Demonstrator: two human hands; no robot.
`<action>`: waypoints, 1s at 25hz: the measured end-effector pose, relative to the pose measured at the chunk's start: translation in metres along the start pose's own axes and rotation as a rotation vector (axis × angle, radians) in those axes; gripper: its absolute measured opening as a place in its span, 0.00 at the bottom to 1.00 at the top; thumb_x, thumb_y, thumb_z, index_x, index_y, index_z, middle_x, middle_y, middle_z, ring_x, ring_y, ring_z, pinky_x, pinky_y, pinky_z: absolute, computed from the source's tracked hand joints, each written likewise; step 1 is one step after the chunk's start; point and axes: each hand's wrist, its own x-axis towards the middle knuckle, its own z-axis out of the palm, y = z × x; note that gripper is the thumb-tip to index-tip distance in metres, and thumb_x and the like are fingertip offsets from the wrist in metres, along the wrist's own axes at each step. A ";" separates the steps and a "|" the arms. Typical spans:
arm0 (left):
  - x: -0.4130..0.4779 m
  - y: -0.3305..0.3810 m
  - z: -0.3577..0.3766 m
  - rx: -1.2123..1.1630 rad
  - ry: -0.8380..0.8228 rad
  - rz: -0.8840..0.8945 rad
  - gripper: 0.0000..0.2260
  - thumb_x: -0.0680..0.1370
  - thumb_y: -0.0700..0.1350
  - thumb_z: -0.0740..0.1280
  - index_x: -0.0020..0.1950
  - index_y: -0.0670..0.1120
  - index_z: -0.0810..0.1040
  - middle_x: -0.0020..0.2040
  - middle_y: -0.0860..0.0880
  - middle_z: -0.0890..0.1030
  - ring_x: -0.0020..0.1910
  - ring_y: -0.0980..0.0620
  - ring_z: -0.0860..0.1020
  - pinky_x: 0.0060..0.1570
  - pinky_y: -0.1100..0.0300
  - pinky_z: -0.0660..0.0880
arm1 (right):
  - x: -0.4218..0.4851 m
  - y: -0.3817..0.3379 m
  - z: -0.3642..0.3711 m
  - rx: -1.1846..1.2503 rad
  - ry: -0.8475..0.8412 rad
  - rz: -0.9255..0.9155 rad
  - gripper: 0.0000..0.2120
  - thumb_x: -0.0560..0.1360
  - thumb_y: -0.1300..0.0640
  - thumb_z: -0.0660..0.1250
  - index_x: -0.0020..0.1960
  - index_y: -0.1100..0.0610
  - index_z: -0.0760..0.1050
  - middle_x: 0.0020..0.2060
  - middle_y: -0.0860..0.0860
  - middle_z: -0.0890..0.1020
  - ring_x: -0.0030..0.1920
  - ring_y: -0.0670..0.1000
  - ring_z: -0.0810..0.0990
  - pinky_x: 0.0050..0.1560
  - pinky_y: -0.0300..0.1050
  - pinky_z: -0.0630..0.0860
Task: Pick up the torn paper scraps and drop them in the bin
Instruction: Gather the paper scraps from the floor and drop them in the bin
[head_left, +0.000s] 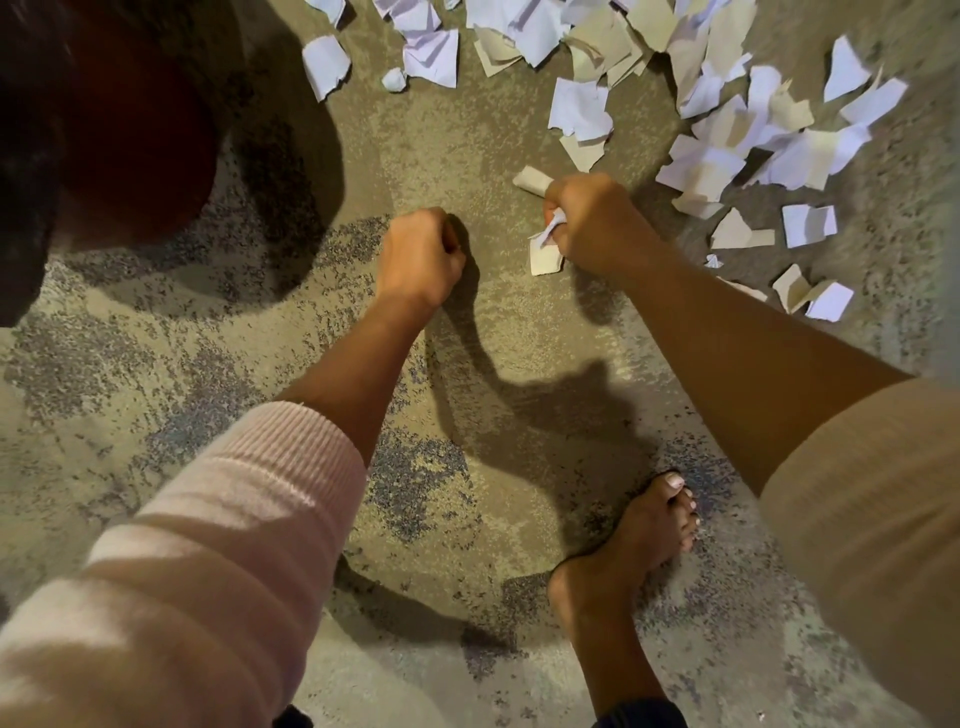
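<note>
1. Here, the right hand is curled into a fist around a bunch of scraps; white and beige torn edges stick out of the fist on its left and top sides.
2. One rolled beige end pokes out above the knuckles, and a flat beige piece hangs below the fist, close over the carpet.
3. The left hand is also closed into a loose fist, just left of the right hand and apart from it; I cannot tell whether it has hold of anything, since no paper shows between its fingers.
4. The bin, dark and round with a reddish inside, stands well to the left of the right hand, beyond the left hand, at the top left corner of the view.
5. A big loose heap of paper scraps lies on the carpet above and to the right of the right hand, white and beige pieces overlapping.
6. A few single pieces lie to the right of the right hand, near its forearm, and a small crumpled ball sits up and to the left of it.
7. A bare foot stands on the carpet well below the right hand, toes pointing up and right.
8. A pink ribbed sleeve covers the left arm up to mid forearm.
</note>
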 end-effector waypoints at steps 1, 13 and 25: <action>-0.004 -0.003 0.000 -0.014 0.007 -0.014 0.04 0.75 0.38 0.69 0.48 0.39 0.81 0.47 0.41 0.83 0.45 0.44 0.81 0.47 0.50 0.80 | -0.006 0.004 0.001 0.048 0.048 0.039 0.08 0.73 0.67 0.63 0.50 0.69 0.77 0.48 0.66 0.80 0.48 0.63 0.79 0.46 0.50 0.72; -0.006 -0.008 -0.006 -0.077 0.030 -0.003 0.02 0.74 0.39 0.69 0.46 0.41 0.80 0.45 0.43 0.82 0.43 0.46 0.80 0.42 0.56 0.76 | 0.021 -0.027 0.007 0.091 0.079 0.150 0.10 0.71 0.62 0.71 0.51 0.63 0.78 0.64 0.61 0.68 0.56 0.60 0.76 0.57 0.50 0.74; -0.006 -0.003 -0.015 -0.129 0.038 -0.007 0.01 0.75 0.39 0.70 0.45 0.42 0.81 0.43 0.45 0.83 0.42 0.47 0.81 0.45 0.53 0.80 | 0.018 -0.020 -0.005 0.267 0.101 0.336 0.16 0.73 0.59 0.71 0.56 0.68 0.75 0.55 0.62 0.80 0.56 0.60 0.78 0.51 0.44 0.73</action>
